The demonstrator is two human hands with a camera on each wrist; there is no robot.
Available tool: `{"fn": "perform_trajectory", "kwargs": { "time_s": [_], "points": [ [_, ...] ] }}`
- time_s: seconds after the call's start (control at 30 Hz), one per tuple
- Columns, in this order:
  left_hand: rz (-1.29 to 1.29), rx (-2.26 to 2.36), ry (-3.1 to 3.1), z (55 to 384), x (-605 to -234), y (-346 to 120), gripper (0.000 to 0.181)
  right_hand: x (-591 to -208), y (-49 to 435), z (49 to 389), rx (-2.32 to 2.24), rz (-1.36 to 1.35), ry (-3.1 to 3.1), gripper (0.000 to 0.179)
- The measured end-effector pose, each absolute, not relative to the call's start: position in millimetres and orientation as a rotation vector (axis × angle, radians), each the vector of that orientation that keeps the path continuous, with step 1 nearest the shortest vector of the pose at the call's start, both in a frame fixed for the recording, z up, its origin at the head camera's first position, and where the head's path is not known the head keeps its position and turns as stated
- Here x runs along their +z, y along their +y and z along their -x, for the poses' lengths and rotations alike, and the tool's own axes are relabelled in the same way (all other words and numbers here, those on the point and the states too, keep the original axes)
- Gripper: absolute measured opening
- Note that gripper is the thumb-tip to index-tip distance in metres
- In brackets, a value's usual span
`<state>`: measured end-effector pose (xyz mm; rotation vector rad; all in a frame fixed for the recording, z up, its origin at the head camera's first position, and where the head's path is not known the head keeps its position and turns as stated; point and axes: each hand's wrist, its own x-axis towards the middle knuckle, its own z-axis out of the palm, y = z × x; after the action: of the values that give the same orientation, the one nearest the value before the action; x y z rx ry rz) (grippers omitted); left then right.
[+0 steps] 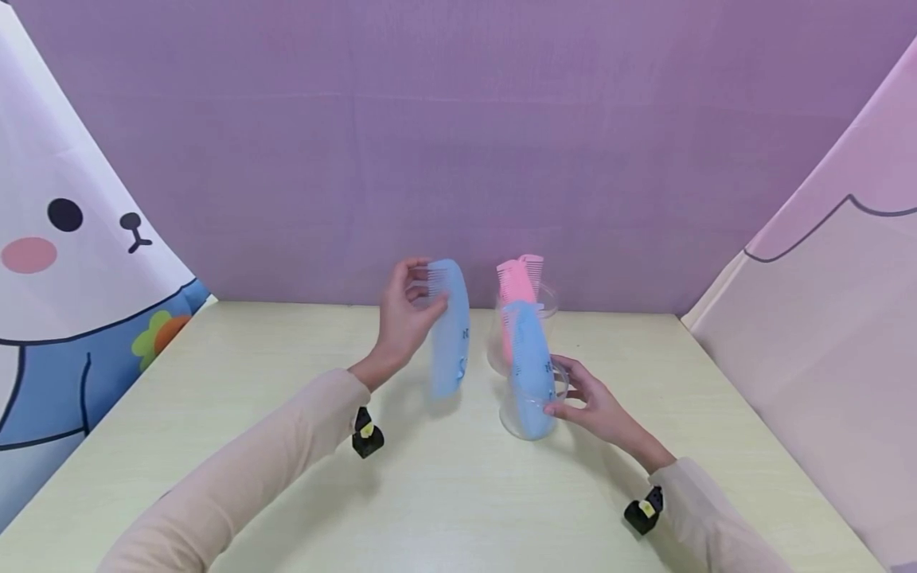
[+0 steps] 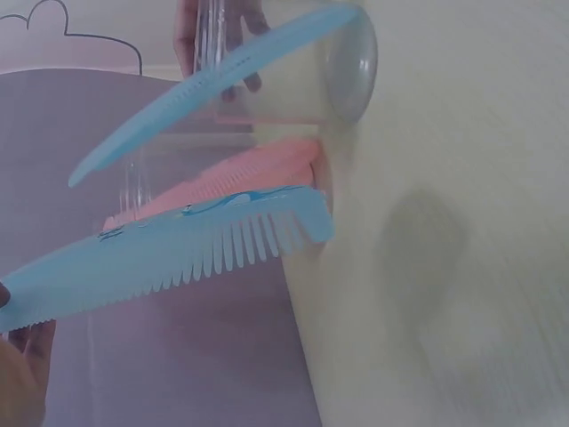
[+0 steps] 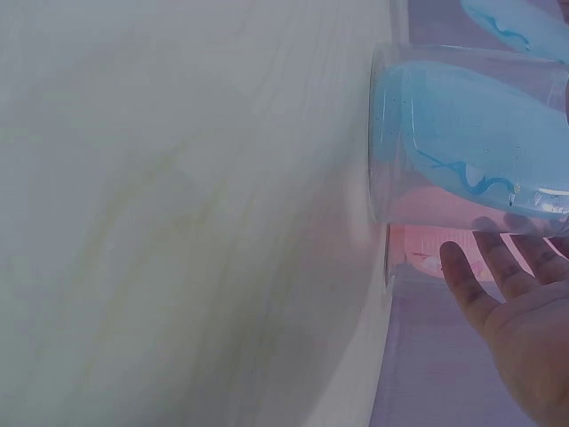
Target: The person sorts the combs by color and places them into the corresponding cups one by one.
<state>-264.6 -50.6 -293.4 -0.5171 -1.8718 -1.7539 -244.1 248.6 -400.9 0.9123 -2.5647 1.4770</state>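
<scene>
My left hand (image 1: pixel 405 320) pinches a light-blue comb (image 1: pixel 454 338) near its upper end, holding it upright above the table with its teeth towards the palm. To its right, my right hand (image 1: pixel 600 409) grips a clear cup (image 1: pixel 508 420), thumb on the near side and fingers at the far side. Inside this cup leans another blue comb (image 1: pixel 531 362), its top sticking out over the rim. Right behind stands a second clear cup (image 1: pixel 494 354) with pink combs (image 1: pixel 517 280) in it. In the left wrist view the held comb (image 2: pixel 178 245) overlaps the pink ones.
The pale wood-look table (image 1: pixel 286 446) reaches back to a purple cloth backdrop (image 1: pixel 430 143). A printed cartoon cloth (image 1: pixel 64 318) hangs on the left, and a pink and white one (image 1: pixel 824 302) on the right. Each wrist carries a small black device (image 1: pixel 367 436).
</scene>
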Motion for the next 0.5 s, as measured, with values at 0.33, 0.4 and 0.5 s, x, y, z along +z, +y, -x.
{"fn": "perform_trajectory", "kwargs": {
  "time_s": [0.33, 0.4, 0.5],
  "points": [
    [0.555, -1.797, -1.818, 262, -283, -34, 0.047, -399, 248, 243, 1.478, -0.913, -2.56, 0.068],
    [0.568, -1.788, -1.789, 266, -285, -31, 0.047, -400, 248, 243, 1.475, -0.916, -2.56, 0.068],
    [0.604, -1.768, -1.737, 269, -284, -25, 0.046, -400, 249, 244, 1.467, -0.919, -2.562, 0.068]
  ]
}}
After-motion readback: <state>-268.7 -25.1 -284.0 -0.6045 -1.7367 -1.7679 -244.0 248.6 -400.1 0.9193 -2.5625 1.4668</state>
